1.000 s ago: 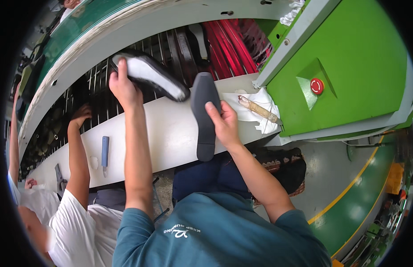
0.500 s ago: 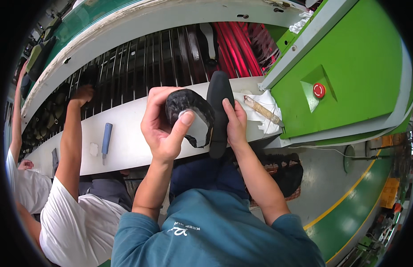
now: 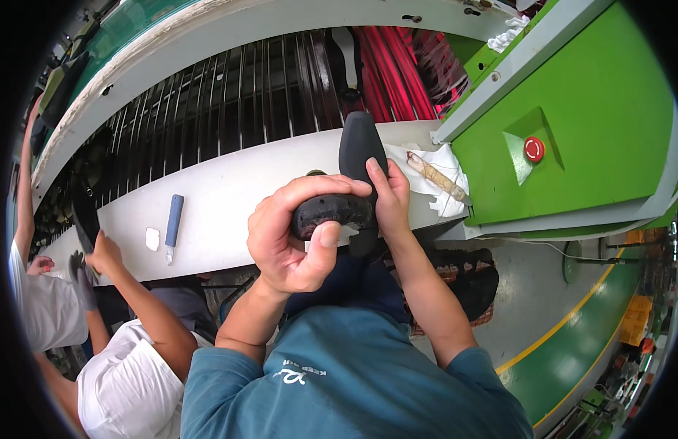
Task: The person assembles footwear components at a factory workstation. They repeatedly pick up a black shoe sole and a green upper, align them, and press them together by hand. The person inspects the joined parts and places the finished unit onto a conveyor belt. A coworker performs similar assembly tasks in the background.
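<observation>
Fingers over the top and thumb below, my left hand (image 3: 284, 238) grips a black shoe upper (image 3: 326, 210), its rounded end toward me and a little of its pale underside showing near the thumb. A long black shoe sole (image 3: 362, 146) stands nearly upright just to the right, with my right hand (image 3: 392, 201) closed on its right edge. The upper overlaps the lower part of the sole in the picture; whether they touch I cannot tell. My left fingertips reach across to the sole's front.
On the white ledge (image 3: 215, 183) lie a blue-handled cutter (image 3: 175, 223) and a whitish patch (image 3: 153, 238). A wrapped-handled tool (image 3: 435, 177) rests on white cloth (image 3: 419, 199) beside a green machine (image 3: 573, 146). Beyond runs a roller conveyor (image 3: 207, 110). Co-workers (image 3: 127, 380) stand at left.
My left hand has rolled the upper over, hiding most of its pale underside, and moved slightly right and down against the sole. A co-worker's hand has drawn back from the conveyor with a dark piece.
</observation>
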Demonstrator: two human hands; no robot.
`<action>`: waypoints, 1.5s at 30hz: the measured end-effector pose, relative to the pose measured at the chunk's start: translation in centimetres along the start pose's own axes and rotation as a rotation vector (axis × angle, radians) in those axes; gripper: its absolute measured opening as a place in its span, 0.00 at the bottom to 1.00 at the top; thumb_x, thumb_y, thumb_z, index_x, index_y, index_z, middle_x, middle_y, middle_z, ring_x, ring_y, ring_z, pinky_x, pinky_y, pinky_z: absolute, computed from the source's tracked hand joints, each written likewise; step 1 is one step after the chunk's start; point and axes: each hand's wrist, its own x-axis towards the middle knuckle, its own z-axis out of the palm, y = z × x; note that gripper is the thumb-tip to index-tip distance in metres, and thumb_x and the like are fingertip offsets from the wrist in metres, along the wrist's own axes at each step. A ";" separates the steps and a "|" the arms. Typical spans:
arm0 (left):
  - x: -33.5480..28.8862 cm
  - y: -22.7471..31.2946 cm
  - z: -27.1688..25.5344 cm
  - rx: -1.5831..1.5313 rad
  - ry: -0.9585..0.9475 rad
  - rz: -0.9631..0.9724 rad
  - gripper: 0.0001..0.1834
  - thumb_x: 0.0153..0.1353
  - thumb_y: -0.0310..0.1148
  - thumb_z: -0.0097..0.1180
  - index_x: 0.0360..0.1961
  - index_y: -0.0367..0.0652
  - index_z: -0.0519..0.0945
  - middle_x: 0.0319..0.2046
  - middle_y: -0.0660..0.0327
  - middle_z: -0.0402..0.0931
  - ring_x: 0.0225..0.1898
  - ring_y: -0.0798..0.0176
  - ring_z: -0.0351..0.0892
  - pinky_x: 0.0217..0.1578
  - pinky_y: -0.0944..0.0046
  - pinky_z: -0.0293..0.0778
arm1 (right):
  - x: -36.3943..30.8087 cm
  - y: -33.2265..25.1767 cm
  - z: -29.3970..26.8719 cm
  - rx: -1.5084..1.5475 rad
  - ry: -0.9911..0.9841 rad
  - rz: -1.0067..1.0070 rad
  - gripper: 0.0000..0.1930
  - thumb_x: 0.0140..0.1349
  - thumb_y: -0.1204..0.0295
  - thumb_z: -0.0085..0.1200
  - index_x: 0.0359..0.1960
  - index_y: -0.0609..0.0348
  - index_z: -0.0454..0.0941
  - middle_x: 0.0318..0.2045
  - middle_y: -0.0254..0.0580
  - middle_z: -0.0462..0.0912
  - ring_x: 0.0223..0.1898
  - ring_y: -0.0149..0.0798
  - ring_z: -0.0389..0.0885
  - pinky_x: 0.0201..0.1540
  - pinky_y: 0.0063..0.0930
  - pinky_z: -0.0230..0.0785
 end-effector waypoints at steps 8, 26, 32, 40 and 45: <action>0.6 0.4 -0.7 -0.033 -0.022 -0.135 0.23 0.78 0.41 0.58 0.57 0.26 0.80 0.45 0.42 0.89 0.49 0.49 0.91 0.55 0.51 0.86 | 0.0 0.1 -0.1 -0.032 0.016 0.019 0.10 0.81 0.64 0.62 0.45 0.58 0.82 0.39 0.28 0.86 0.37 0.18 0.79 0.41 0.17 0.73; 1.9 -0.6 -1.3 -0.022 -0.091 -0.078 0.19 0.81 0.39 0.53 0.56 0.30 0.81 0.46 0.46 0.91 0.47 0.49 0.92 0.53 0.54 0.85 | 1.6 -9.6 3.3 -0.866 -0.333 -0.429 0.29 0.73 0.62 0.63 0.72 0.62 0.76 0.68 0.56 0.80 0.71 0.54 0.78 0.73 0.45 0.70; 1.3 -1.4 -1.4 0.018 -0.025 -0.026 0.24 0.83 0.46 0.51 0.56 0.30 0.80 0.44 0.44 0.89 0.45 0.51 0.91 0.50 0.55 0.85 | 0.1 -12.6 5.7 -0.287 -0.736 -0.344 0.27 0.76 0.62 0.56 0.69 0.68 0.80 0.67 0.58 0.84 0.67 0.53 0.84 0.71 0.43 0.73; 1.2 -0.5 -1.8 0.133 -0.096 -0.083 0.27 0.80 0.50 0.54 0.54 0.31 0.82 0.43 0.47 0.89 0.42 0.48 0.92 0.46 0.53 0.87 | 1.3 -11.9 7.0 -0.359 -0.757 -0.596 0.31 0.69 0.60 0.72 0.67 0.70 0.82 0.61 0.59 0.88 0.59 0.58 0.91 0.60 0.42 0.84; 1.3 -1.0 -2.6 0.139 -0.172 -0.022 0.26 0.80 0.49 0.58 0.55 0.31 0.82 0.42 0.48 0.89 0.40 0.47 0.93 0.43 0.53 0.87 | 1.3 -11.2 7.2 -0.378 -0.697 -0.734 0.32 0.71 0.53 0.69 0.59 0.76 0.84 0.50 0.68 0.91 0.50 0.59 0.95 0.53 0.46 0.89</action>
